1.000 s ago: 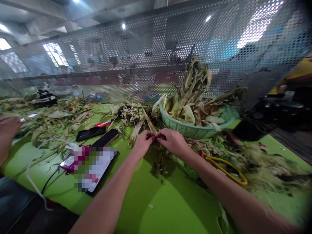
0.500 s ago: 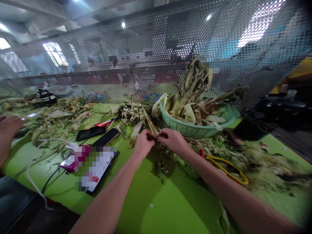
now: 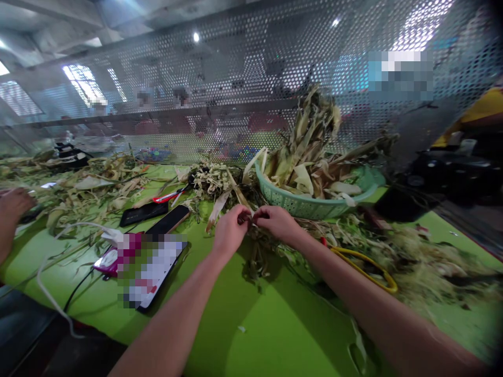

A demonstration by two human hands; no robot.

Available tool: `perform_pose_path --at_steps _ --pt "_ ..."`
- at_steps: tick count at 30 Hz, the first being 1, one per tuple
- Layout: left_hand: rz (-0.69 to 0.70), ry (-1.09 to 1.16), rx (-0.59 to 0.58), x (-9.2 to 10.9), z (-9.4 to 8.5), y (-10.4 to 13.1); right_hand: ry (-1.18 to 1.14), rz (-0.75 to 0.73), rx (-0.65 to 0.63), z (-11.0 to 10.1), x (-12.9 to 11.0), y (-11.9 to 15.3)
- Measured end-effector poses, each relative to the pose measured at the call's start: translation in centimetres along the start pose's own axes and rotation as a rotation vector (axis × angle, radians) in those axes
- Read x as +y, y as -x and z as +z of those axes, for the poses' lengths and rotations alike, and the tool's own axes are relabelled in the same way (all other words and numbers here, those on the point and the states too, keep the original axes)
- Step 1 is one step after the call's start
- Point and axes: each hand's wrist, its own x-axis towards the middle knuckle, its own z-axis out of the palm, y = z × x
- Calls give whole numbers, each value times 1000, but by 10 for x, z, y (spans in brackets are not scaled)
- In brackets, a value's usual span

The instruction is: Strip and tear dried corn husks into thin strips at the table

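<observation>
My left hand and my right hand meet over the green table, fingertips almost touching. Both are closed in a pinch on a bundle of dried corn husk, whose ragged end hangs below them. The exact spot between the fingers is too small to make out. Just behind my left hand, a pale strip of husk slants up and away. Beyond my right hand stands a green plastic basket, heaped with dried corn husks.
Phones, a purple device with a white cable and a red cutter lie left. Another person's hand is at the far left. A yellow loop handle and corn silk lie right. A perforated metal screen stands behind.
The view has shifted slightly. My hands stay together at the same husk bundle, with small finger movements. The other person's hand at the left has shifted a little.
</observation>
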Motion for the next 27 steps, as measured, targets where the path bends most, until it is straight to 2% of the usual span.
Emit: perform_pose_path --at_steps 6,14,18,22,27 --pt "46 -79 -8 0 0 0 -40 33 -11 1 7 -2" --pt "-33 -60 18 0 0 -1 -53 25 -14 0 6 -3" --pt "-33 -107 -10 -4 -1 -2 -42 -4 0 -1 3 -2" --pt "-30 -61 -61 -11 -1 -7 -2 -31 25 -2 0 -1" --pt "-182 124 -167 -12 -2 -10 -15 -30 16 -2 0 -1"
